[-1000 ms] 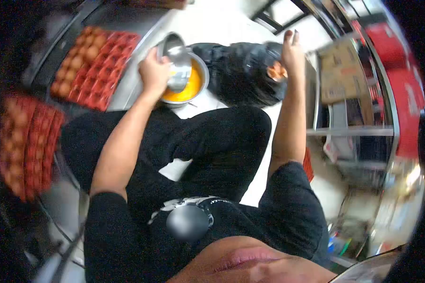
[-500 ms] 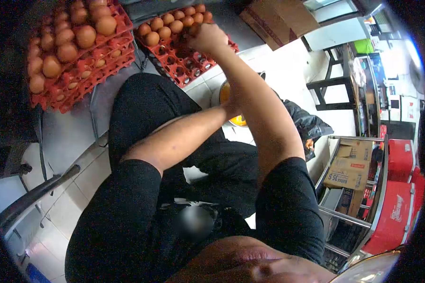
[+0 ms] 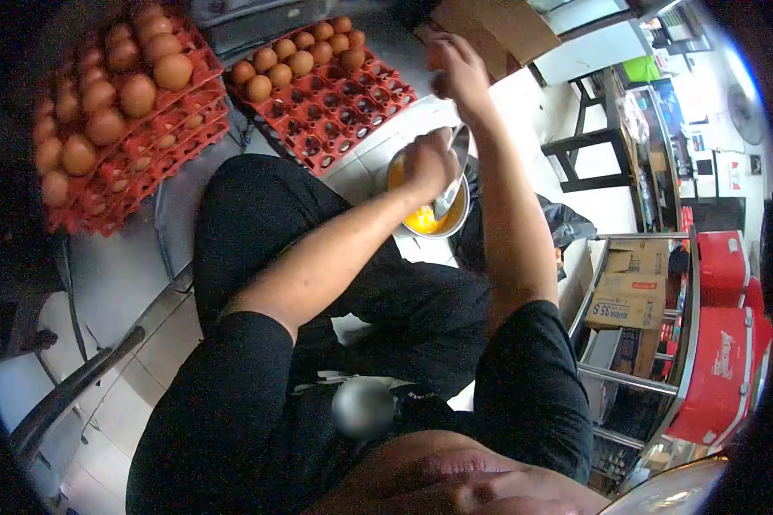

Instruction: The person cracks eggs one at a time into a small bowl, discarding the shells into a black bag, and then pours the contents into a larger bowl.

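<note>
We're swinging our right hand (image 3: 457,64) back from the egg tray (image 3: 343,112) beyond the bowl (image 3: 460,221), fingers curled, contents unclear. Our left hand (image 3: 429,163) is clutching the metal cup (image 3: 458,167) right over the bowl.

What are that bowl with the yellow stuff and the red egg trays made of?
The bowl looks like metal, probably stainless steel: its rim is grey and throws bright glints. The red egg trays look like moulded plastic: a uniform saturated red, slightly glossy, with crisp open cells. Pressed pulp seems unlikely, though the blur leaves it open.
</note>
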Motion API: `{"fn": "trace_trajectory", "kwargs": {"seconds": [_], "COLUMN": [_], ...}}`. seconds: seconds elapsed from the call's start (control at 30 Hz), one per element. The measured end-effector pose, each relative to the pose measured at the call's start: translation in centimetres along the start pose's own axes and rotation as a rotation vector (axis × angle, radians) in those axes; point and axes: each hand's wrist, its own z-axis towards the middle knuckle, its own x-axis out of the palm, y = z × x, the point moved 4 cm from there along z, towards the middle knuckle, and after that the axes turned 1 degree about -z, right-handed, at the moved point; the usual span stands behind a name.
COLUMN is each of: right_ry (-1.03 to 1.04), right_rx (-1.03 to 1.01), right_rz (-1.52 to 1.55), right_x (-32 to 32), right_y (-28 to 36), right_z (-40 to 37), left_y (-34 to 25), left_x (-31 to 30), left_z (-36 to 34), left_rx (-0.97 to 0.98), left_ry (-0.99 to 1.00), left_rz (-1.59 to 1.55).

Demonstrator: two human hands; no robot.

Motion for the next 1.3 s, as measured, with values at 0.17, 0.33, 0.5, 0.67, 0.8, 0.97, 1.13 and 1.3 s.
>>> {"fn": "trace_trajectory", "kwargs": {"seconds": [0.17,0.33,0.5,0.67,0.8,0.97,1.13,1.3], "right_ry": [-0.209,0.014,0.169,0.013,0.163,0.236,0.296,0.446], "right_rx": [-0.156,-0.022,0.011,0.080,0.118,0.105,0.158,0.189], "right_rz": [-0.286,-0.594,-0.510,-0.400,-0.421,-0.441,-0.409,-0.403], "right_x": [-10.3,-10.1,-7.7,-9.0,-6.7,-5.1,-4.3,-3.5], "right_y": [0.3,-7.4,-12.9,-11.7,-12.3,-13.2,-13.9,-15.3], "right_z": [-11.7,-20.4,-21.8,-19.7,-20.4,-20.6,-20.7,-20.9], "left_y": [1.2,1.0,3.8,2.8,2.4,4.0,3.8,3.5], "left_x": [-1.1,-2.5,-1.6,-0.5,0.4,1.6,1.4,1.9], "left_z": [2.9,4.2,4.6,3.1,2.2,1.8,1.2,0.7], "left_rx": [-0.024,0.170,0.130,-0.046,-0.030,-0.046,-0.044,-0.030], "left_ry": [-0.112,-0.165,-0.023,0.016,0.037,0.070,0.125,0.108], "left_rz": [-0.100,-0.051,-0.034,-0.401,-0.355,-0.261,-0.101,-0.137]}}
